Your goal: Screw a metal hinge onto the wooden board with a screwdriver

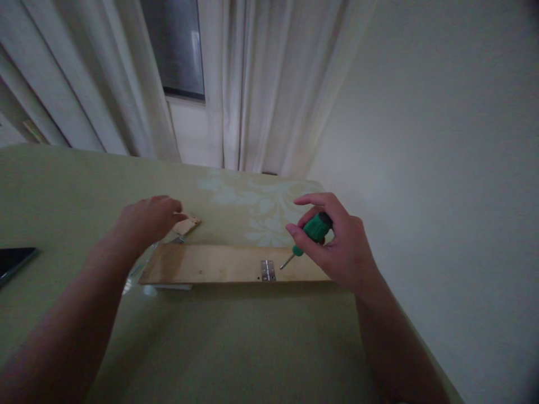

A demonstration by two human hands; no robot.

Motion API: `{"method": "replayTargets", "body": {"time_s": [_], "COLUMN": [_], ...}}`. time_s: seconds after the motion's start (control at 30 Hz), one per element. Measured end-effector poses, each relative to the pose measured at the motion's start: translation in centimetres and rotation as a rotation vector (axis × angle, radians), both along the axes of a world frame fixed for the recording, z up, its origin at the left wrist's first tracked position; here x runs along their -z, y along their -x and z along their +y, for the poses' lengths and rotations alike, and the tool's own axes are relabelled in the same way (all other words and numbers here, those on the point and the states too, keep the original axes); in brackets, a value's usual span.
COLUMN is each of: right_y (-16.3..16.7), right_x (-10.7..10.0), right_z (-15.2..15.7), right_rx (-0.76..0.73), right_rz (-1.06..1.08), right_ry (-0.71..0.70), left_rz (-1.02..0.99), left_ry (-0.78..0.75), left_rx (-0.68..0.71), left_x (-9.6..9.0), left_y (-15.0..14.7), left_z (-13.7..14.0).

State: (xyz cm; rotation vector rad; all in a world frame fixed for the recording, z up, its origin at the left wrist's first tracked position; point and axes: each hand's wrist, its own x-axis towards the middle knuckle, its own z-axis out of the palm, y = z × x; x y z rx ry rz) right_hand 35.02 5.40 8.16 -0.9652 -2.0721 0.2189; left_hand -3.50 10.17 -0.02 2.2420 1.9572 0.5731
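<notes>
My right hand (343, 247) holds a stubby screwdriver (315, 227) with a green and black handle, its tip pointing down to the left. Below that tip lies a long wooden board (227, 264), and a metal hinge (267, 270) sits flat near the board's front edge. Small dark holes show beside and in the hinge. Over at the left, my left hand (149, 221) has its fingers pinched together above a small wooden piece (186, 225) with tiny items on it. What the fingers hold, if anything, is too small to tell.
The board rests on a pale block (173, 287) at its left end, on a table with a green cloth (236, 342). A dark flat device (14, 262) lies at the left edge. Curtains (269, 84) hang behind, and a wall (442, 140) stands close on the right.
</notes>
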Motion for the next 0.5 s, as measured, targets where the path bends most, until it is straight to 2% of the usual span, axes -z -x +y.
{"method": "replayTargets", "body": {"time_s": [0.03, 0.07, 0.17, 0.23, 0.3, 0.37, 0.43, 0.5], "right_y": [0.0, 0.0, 0.0, -0.1, -0.2, -0.3, -0.4, -0.5], "right_x": [0.1, 0.3, 0.6, 0.6, 0.4, 0.3, 0.1, 0.0], "right_z": [0.1, 0.3, 0.6, 0.7, 0.7, 0.6, 0.5, 0.4], "right_rx": [0.010, 0.021, 0.057, 0.069, 0.073, 0.069, 0.056, 0.043], "right_rz": [-0.027, -0.049, -0.104, -0.141, -0.175, -0.190, -0.194, -0.196], "right_ry": [-0.001, 0.002, 0.042, 0.081, 0.106, 0.125, 0.154, 0.189], "left_rz": [0.028, 0.051, 0.122, 0.198, 0.282, 0.325, 0.306, 0.218], "left_ry": [-0.005, 0.005, 0.105, 0.083, 0.040, 0.021, 0.050, 0.110], "left_rx": [0.012, 0.082, 0.495, 0.617, 0.667, 0.702, 0.715, 0.661], "left_x": [-0.5, -0.9, -0.8, 0.1, 0.8, 1.0, 0.4, -0.7], "left_y": [-2.6, -5.5, -13.9, -17.6, -19.3, -19.5, -18.9, -17.2], "left_z": [-0.5, -1.2, -4.0, -5.8, -7.2, -7.9, -7.7, -6.6]}}
